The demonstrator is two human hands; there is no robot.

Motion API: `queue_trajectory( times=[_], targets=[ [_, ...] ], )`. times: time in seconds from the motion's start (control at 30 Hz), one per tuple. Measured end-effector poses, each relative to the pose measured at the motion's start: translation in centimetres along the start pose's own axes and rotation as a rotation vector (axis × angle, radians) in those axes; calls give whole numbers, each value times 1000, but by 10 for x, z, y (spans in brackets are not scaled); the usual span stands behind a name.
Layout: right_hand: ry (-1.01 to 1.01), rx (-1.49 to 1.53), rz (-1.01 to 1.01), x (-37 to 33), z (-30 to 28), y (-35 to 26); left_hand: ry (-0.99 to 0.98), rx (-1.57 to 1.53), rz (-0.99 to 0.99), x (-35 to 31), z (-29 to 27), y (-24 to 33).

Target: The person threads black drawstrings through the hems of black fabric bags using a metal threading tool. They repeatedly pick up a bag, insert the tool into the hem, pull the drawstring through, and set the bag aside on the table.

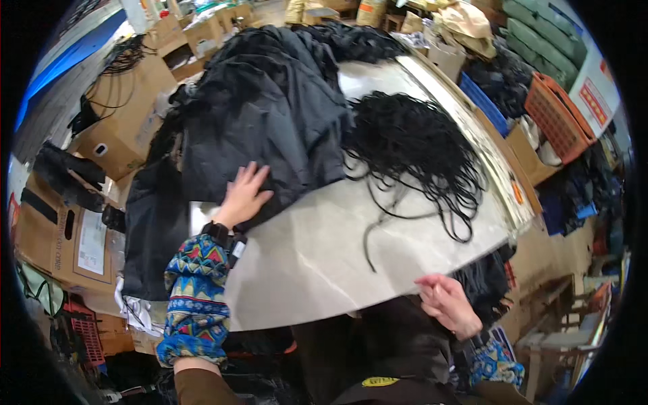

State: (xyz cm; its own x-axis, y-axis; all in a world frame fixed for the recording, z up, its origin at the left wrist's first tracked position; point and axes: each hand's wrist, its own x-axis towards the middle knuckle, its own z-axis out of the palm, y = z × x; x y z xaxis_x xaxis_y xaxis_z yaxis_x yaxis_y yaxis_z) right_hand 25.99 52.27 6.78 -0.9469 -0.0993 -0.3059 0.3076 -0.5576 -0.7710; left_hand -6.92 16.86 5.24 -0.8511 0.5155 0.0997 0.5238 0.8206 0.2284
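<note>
My left hand (244, 197) lies flat with fingers spread on a sheet of black fabric (270, 125), close to its near edge. The fabric is heaped in folds over the left and far part of a pale, marbled tabletop (337, 250). Near the table's right front edge is my right hand (449, 307), its fingers curled in and no object visible in them. A tangled pile of black cord (415, 138) sits to the right of the fabric. One loose cord end trails from the pile toward the front edge. More black cloth (152, 233) hangs over the table's left side.
Cardboard boxes (128, 108) crowd the left side. A long pale strip (472, 125) runs along the table's right edge, with an orange-handled tool (517, 191) on it. Beyond are an orange crate (559, 116), a blue crate (484, 104) and stacked green bundles (543, 44).
</note>
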Motion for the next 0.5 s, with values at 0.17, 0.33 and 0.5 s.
queue_trajectory(
  times=[0.17, 0.33, 0.5],
  targets=[
    [72, 244, -257, -17, -5, -9, 677, -31, -19, -35, -10, 80],
    [-15, 164, -207, -24, -10, -10, 309, -280, 41, -91, 45, 211],
    [-29, -210, -118, -43, 4, -15, 40, -859, -75, -98, 52, 236]
  ],
)
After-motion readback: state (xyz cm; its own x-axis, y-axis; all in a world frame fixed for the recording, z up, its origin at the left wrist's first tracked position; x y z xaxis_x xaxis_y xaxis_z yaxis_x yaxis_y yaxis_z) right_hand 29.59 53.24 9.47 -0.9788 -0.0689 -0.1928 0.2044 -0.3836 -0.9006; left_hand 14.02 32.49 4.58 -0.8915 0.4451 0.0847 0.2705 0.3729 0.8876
